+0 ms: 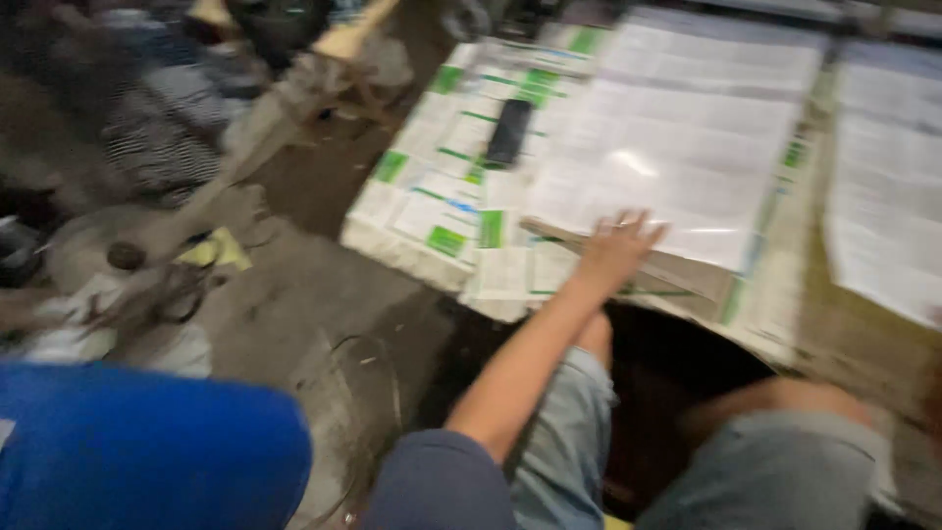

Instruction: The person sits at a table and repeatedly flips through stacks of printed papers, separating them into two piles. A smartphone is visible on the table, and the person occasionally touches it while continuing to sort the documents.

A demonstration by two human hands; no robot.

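- Head view, blurred w/ motion; fine detail is lost.
- Left hand: arm reaches fwd from lower centre, palm down, fingers spread, resting on near edge of a stack of large white sheets.
- Not pinching anything; hand lies flat on the stack edge. Whether a thumb goes under the sheets: can't tell.
- Right hand: only a blurred sliver at far right edge of frame, near the right pile; finger state can't be told.
- Sheets: big pale printed pages, glossy, glare spot near middle. They lie on the worktop, centre-right of view, tilted a little to the frame.
- Under and left of the stack: smaller sheets with green blocks, overlapping, covering the worktop's left part up to its edge.
- Dark flat phone-like object lies on the green-block sheets, well apart from the left hand, just left of the white stack.
- Second pile of white sheets at right, beside the main stack, narrow gap between them.
- Person's knees in light jeans below the worktop edge; dark sleeve at the upper arm.
- Blue object at lower left, close to cam, too blurred to ID.
- Floor at left is grey-brown, w/ a yellow scrap and blurred clutter beyond.
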